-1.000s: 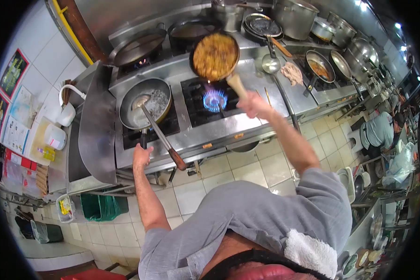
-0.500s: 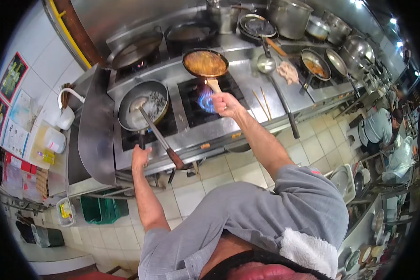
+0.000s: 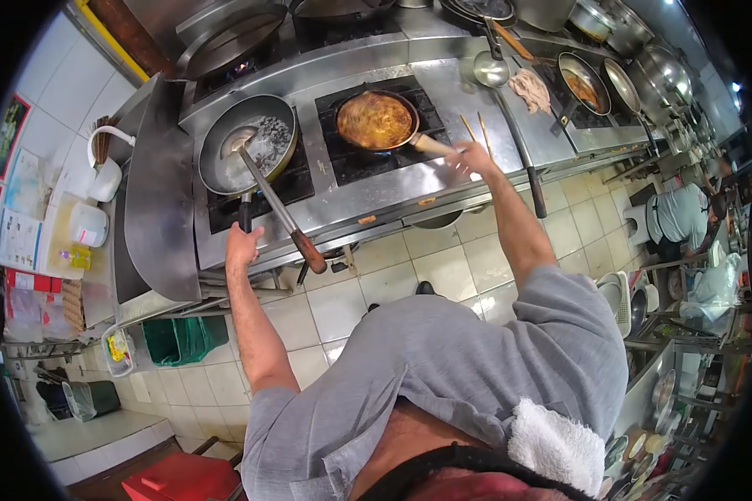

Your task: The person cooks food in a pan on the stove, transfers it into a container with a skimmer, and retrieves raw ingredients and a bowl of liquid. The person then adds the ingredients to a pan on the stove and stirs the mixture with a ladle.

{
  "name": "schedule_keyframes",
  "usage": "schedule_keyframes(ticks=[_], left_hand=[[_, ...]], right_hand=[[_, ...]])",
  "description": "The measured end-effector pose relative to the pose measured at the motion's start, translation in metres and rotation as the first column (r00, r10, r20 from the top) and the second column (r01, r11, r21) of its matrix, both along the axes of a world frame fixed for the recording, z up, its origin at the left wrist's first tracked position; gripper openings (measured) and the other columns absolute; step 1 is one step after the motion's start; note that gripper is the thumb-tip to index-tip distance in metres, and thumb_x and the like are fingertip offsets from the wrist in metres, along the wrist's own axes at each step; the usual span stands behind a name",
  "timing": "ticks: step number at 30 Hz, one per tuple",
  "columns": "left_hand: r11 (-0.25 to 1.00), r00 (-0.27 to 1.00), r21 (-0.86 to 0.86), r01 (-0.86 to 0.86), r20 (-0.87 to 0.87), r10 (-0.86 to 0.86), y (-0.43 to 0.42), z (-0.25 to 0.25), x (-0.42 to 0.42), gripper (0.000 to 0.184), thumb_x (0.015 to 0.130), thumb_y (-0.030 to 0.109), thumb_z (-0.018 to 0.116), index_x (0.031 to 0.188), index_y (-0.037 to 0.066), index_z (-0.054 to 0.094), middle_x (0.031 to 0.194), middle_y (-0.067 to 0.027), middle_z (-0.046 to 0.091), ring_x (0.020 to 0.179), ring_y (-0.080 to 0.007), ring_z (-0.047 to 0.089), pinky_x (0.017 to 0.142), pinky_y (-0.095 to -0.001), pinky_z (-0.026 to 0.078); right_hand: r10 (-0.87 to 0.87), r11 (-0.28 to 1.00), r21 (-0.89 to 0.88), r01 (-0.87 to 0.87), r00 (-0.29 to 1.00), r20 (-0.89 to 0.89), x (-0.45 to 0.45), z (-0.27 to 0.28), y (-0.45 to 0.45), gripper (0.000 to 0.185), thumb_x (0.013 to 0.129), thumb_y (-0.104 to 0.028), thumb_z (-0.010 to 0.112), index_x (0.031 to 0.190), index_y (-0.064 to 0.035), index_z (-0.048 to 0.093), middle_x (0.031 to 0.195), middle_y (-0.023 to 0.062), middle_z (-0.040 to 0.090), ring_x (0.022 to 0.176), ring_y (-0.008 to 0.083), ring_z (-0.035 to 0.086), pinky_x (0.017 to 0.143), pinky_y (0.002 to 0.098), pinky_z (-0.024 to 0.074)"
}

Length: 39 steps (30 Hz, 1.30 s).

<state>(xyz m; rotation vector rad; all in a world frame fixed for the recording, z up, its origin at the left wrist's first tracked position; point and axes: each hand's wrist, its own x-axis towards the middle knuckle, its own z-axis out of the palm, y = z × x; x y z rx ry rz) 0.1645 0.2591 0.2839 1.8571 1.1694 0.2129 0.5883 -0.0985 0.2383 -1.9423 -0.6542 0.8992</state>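
Note:
A small frying pan (image 3: 416, 117) with a browned, omelette-like layer of food (image 3: 376, 121) sits on the middle burner. At the end of its light wooden handle (image 3: 433, 145) is my right hand (image 3: 471, 159), blurred, its fingers loosened and apart. My left hand (image 3: 242, 245) is closed on the end of the black handle (image 3: 246, 214) of a deep, dark pan (image 3: 213, 134) on the left burner. Whitish liquid or foam (image 3: 269, 138) lies in that pan. A ladle (image 3: 263, 188) rests in it, its wooden grip hanging over the stove's front edge.
A pair of chopsticks (image 3: 479, 134), a long-handled ladle (image 3: 510, 121) and a pale piece of food (image 3: 530, 90) lie on the steel top to the right. Another pan (image 3: 583, 83) holds orange food. A co-worker (image 3: 677, 224) is at the far right; a green bin (image 3: 175, 341) stands below left.
The small pan came down from above the flame onto the burner, and my right hand moved right and loosened at its handle. The camera view shifted; my left hand stays at the deep pan's handle.

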Motion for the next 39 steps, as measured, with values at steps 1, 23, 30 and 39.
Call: schedule_keyframes(ticks=[1, 23, 30, 39], left_hand=[[1.0, 1.0, 0.011, -0.001, -0.006, 0.002, 0.0, 0.002, 0.001, 0.036, 0.076, 0.018, 0.066, 0.092, 0.0, 0.039, 0.055, -0.0042, 0.046, 0.037, -0.013, 0.045, 0.029, -0.028, 0.034], [1.0, 1.0, -0.023, -0.014, 0.005, 0.014, -0.005, 0.009, 0.001, 0.036, 0.075, 0.016, 0.066, 0.094, -0.002, 0.041, 0.055, -0.0042, 0.046, 0.037, -0.0132, 0.044, 0.03, -0.0287, 0.034], [1.0, 0.999, -0.01, -0.007, -0.041, 0.007, 0.003, 0.001, -0.001, 0.044, 0.074, 0.02, 0.068, 0.1, -0.003, 0.041, 0.056, -0.0041, 0.047, 0.039, -0.0128, 0.046, 0.032, -0.028, 0.036], [0.986, 0.997, 0.163, -0.042, -0.063, 0.053, -0.001, -0.004, -0.004, 0.04, 0.075, 0.026, 0.067, 0.099, -0.002, 0.053, 0.072, -0.0136, 0.058, 0.062, -0.0261, 0.057, 0.06, -0.038, 0.046]], right_hand=[[0.034, 0.999, 0.021, -0.031, 0.988, -0.151, -0.017, 0.005, 0.007, 0.029, 0.077, -0.02, 0.064, 0.097, -0.0029, 0.055, 0.074, 0.0072, 0.06, 0.058, 0.0179, 0.06, 0.048, 0.0285, 0.0502], [0.298, 0.801, 0.371, 0.47, 0.224, -0.928, -0.151, -0.027, 0.1, 0.02, 0.084, -0.009, 0.055, 0.072, -0.0153, 0.04, 0.05, -0.0047, 0.036, 0.039, 0.0079, 0.032, 0.039, 0.0255, 0.0261], [0.335, 0.783, 0.433, 0.447, 0.284, -0.898, -0.14, 0.01, 0.072, 0.02, 0.084, -0.006, 0.053, 0.071, -0.0139, 0.04, 0.05, -0.0057, 0.033, 0.036, 0.0048, 0.03, 0.034, 0.0224, 0.0246], [0.306, 0.673, 0.557, 0.486, 0.504, -0.808, 0.005, 0.125, 0.004, 0.021, 0.089, -0.013, 0.046, 0.068, -0.0139, 0.045, 0.049, -0.0073, 0.033, 0.034, 0.0044, 0.03, 0.031, 0.0199, 0.0281]])
